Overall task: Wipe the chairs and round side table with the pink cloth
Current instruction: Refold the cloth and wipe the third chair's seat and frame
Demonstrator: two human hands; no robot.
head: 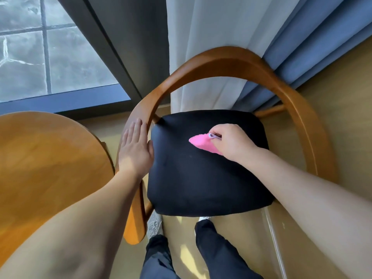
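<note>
- A person is leaning over a wooden chair (237,63) with a curved bentwood backrest and a black seat cushion (201,178), seen from a head-worn camera looking steeply down.
- The right hand (231,142) is gripping the pink cloth (202,143), fingers curled closed around its bunched end, with a small pale loop tag showing at the fingertips.
- The cloth is jutting out to the left of the right hand in a tapered point and is lying on the cushion, toward its far half.
- The left hand (135,147) is lying flat and open, fingers extended and held together, on the chair's left armrest, its thumb side touching the cushion's left edge.
- The round side table (46,158), with a warm orange-brown wooden top, is sitting just to the left of the left hand and forearm, beside the chair's arm.
- Beyond both hands, a white sheer curtain (201,47) and a blue curtain (312,47) are hanging behind the chair's backrest.
- Farther off, beyond the left hand, a dark-framed window (50,57) is showing grey paving outside.
- Below the hands, near the cushion's front edge, the person's dark trousers (217,250) and a light shoe (155,224) are showing on a tan floor (342,97).
</note>
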